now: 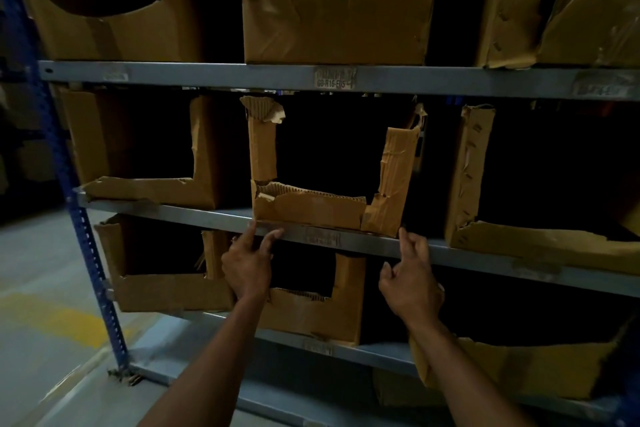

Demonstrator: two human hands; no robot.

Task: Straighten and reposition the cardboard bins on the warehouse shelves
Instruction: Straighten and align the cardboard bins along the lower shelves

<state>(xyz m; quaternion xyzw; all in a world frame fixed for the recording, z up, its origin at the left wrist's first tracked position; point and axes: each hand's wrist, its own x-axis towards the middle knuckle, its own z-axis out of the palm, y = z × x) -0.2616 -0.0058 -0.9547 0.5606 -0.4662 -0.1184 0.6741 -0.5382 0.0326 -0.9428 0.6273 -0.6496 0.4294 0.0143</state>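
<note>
Shelf edge [346,236] under torn bin [325,211]

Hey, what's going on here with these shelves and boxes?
A person is tidying torn cardboard bins on a dim warehouse rack. Both hands reach up to the middle bin on the second shelf: the left hand has fingertips at the bin's bottom left corner, the right hand points a finger at its bottom right corner. Neither hand grips it. The bin sits at the shelf's front edge, its front badly ripped.
</note>
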